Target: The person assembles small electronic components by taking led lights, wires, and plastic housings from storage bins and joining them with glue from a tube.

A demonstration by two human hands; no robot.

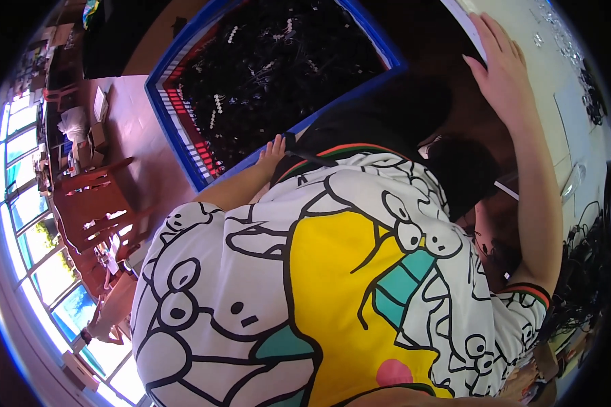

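Note:
My left hand [273, 152] lies low by the near rim of a large blue crate [176, 132], beside my dark trousers. Its fingers are stretched out, and I see nothing held in them. Many tangled black pieces, seemingly cables [278, 68] with small white bits among them, fill the crate. At the upper right, my right hand [501, 64] rests on the edge of a white table [533, 88]. Its thumb stands apart from the fingers, with nothing in the grasp.
Small clear pieces [574, 51] and a heap of black cables [580, 278] lie on the table side at right. To the left, a reddish wooden chair [91, 197] stands on the floor, near cardboard boxes [98, 138] and a white bag [75, 124]. Windows line the far left.

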